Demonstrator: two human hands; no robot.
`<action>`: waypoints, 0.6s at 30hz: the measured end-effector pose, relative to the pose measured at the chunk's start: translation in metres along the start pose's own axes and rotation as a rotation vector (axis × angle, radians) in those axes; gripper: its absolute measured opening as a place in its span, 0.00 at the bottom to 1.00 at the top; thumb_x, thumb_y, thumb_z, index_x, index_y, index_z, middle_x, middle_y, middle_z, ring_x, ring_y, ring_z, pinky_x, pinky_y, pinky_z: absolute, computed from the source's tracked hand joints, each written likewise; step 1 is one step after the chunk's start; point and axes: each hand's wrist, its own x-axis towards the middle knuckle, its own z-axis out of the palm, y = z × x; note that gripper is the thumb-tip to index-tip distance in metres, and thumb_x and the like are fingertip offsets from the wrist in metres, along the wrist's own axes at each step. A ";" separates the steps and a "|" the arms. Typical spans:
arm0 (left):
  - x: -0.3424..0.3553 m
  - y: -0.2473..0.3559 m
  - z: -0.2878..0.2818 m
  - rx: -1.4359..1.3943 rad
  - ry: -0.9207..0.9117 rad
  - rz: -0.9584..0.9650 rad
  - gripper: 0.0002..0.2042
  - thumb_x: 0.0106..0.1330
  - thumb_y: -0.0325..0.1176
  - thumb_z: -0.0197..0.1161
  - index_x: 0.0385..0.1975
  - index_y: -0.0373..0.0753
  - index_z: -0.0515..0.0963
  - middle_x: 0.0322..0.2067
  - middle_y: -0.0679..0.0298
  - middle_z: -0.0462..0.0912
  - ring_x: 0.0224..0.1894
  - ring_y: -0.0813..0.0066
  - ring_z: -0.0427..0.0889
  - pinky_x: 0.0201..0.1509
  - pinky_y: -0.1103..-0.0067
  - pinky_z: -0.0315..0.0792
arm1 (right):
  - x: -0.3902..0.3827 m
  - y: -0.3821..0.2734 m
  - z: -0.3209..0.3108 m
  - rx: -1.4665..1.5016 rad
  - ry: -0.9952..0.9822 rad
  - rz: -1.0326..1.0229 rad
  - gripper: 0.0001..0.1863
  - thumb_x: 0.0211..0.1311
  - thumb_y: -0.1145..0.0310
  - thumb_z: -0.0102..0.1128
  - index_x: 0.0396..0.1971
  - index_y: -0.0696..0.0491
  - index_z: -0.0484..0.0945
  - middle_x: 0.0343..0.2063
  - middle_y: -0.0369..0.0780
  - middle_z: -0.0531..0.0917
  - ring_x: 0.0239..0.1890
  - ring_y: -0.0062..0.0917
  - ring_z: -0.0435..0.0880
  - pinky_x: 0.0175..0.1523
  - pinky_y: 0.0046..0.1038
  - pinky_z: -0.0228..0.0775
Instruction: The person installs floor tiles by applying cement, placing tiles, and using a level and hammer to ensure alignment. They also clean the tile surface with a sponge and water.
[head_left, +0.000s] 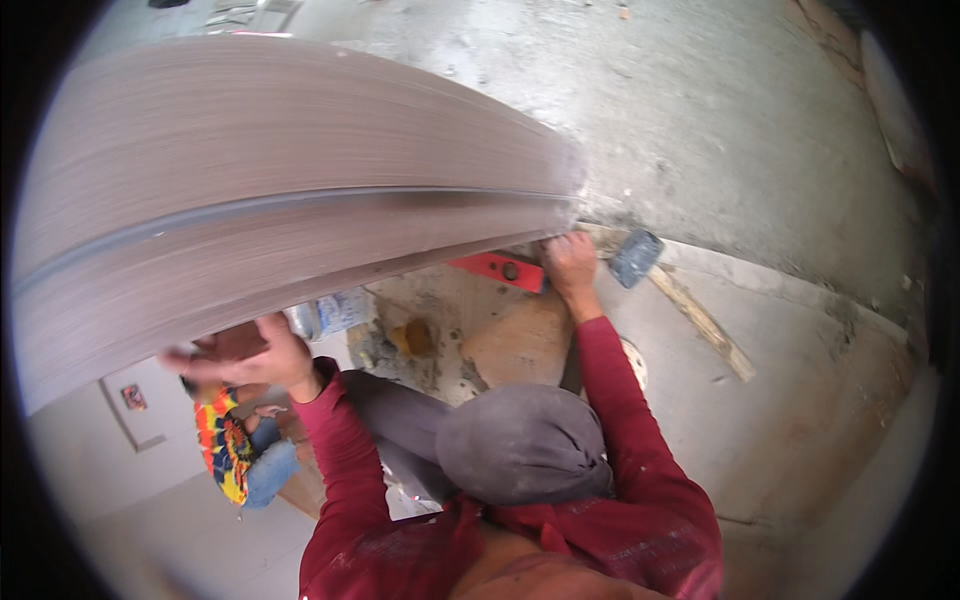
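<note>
In the head view, a long, grooved wood-grain frame panel [300,130] runs across from the left, its narrow end meeting the floor [720,130] near the centre. The left hand [250,355] is open with fingers spread, just at the panel's lower edge; whether it touches is unclear. The right hand [571,262] is at the far end with fingers curled, and I cannot tell if it grips anything. Just beside it lies a red spirit level [505,270]; to its right rests a black-headed mallet [681,298] with a wooden handle. At lower left is another person [228,450] in a multicoloured shirt.
</note>
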 end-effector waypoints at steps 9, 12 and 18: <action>-0.005 -0.017 0.001 0.004 -0.166 -0.008 0.69 0.45 0.38 0.85 0.79 0.43 0.31 0.78 0.53 0.36 0.79 0.53 0.42 0.81 0.56 0.42 | 0.008 0.000 -0.012 0.014 0.040 0.039 0.11 0.54 0.65 0.73 0.22 0.50 0.78 0.22 0.37 0.79 0.30 0.31 0.81 0.39 0.35 0.72; -0.009 -0.020 -0.003 0.030 -0.171 0.014 0.71 0.42 0.37 0.85 0.79 0.44 0.30 0.78 0.54 0.36 0.80 0.51 0.42 0.81 0.55 0.42 | 0.009 -0.003 -0.013 0.013 0.040 0.049 0.10 0.52 0.67 0.74 0.23 0.50 0.79 0.22 0.36 0.80 0.30 0.30 0.81 0.39 0.34 0.72; -0.011 -0.018 -0.007 0.016 -0.166 -0.039 0.74 0.40 0.43 0.87 0.79 0.43 0.28 0.78 0.51 0.34 0.80 0.50 0.40 0.81 0.55 0.40 | 0.008 -0.003 -0.009 0.014 0.040 0.055 0.09 0.51 0.67 0.74 0.24 0.50 0.80 0.24 0.36 0.82 0.30 0.30 0.82 0.40 0.34 0.73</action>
